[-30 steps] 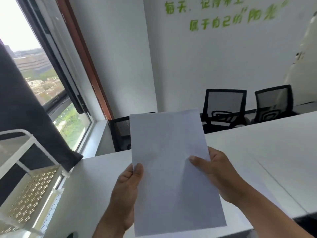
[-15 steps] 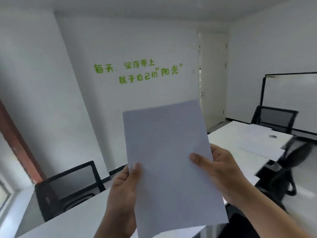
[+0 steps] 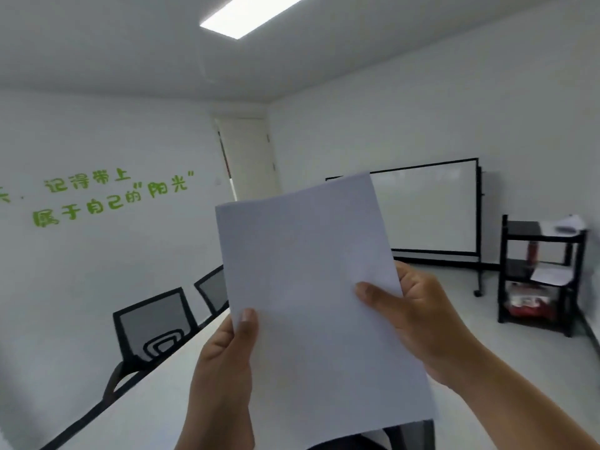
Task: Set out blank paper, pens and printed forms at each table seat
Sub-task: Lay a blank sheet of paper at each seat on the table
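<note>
- Head view: both hands hold one blank sheet of paper (image 3: 311,287) up in mid-air, upright and slightly tilted, above the near end of the white tabletop (image 3: 156,401).
- Left hand (image 3: 224,368) grips the sheet's left edge near the lower half, thumb on the front face, fingers hidden behind. Grip is pinched on the paper.
- Right hand (image 3: 422,323) grips the right edge, thumb flat across the front, fingers curled behind. Grip also pinched on the paper.
- Sheet looks blank on the side facing the camera; cannot tell if it is one sheet or several.
- Tabletop runs from lower left toward the far wall; two black mesh chairs (image 3: 156,323) stand along its left long edge.
- Green lettering (image 3: 107,199) on the left wall.
- Whiteboard (image 3: 431,206) on wheels against the far right wall, partly hidden by the sheet.
- Black shelf rack (image 3: 542,277) at right, with papers and red items on its shelves.
- Ceiling light panel (image 3: 250,14) on, closed door (image 3: 250,157) in the far corner.
</note>
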Demonstrator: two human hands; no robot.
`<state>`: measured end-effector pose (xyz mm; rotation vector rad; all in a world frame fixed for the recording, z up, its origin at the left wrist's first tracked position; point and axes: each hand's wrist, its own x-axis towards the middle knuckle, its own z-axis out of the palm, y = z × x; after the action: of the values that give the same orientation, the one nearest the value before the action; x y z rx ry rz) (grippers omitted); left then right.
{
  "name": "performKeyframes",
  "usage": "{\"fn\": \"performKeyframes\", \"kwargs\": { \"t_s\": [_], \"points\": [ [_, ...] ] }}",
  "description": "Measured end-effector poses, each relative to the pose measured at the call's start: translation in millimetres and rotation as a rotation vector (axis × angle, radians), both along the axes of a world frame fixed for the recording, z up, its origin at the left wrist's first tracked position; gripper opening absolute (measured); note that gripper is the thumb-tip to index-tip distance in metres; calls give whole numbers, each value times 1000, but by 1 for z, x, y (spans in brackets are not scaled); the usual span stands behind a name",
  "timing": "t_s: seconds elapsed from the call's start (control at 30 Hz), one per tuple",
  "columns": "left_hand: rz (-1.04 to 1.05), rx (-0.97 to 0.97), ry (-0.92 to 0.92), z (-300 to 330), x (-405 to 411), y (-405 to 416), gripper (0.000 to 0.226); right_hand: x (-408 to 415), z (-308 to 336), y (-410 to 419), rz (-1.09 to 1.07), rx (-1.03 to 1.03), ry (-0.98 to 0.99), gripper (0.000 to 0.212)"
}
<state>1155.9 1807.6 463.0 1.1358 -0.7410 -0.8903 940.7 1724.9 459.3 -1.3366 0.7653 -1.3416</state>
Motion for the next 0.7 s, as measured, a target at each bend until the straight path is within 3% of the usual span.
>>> {"fn": "performKeyframes", "kwargs": {
  "t_s": [0.1,0.2,0.23,0.3,0.37,0.43,0.53,0.6,0.7],
  "points": [
    [-92,-28,-65,13,-57,-17,24,-65,7,2,-117,-6,-9,16],
    [-45,-83,-136,17,-91,-43,13,-108,15,3,-191,-23,7,17],
    [-90,-91,-151,15,-101,-52,21,-123,15,1,-218,-33,19,18],
    [-212,-95,-189,-13,-112,-80,75,-154,16,-2,-280,-38,43,19],
    [-279,-92,-139,-11,-125,-94,91,-172,18,-6,-324,-48,51,19],
    [-283,-104,-57,8,-153,-103,68,-185,18,-13,-380,-61,70,18],
    [-380,-148,-74,29,-183,-114,18,-201,22,-25,-454,-81,62,15],
    [-441,-149,-62,27,-193,-139,37,-213,25,-37,-501,-79,52,15],
    [-510,-177,4,24,-213,-164,29,-230,25,-48,-568,-76,26,15]
  ]
}}
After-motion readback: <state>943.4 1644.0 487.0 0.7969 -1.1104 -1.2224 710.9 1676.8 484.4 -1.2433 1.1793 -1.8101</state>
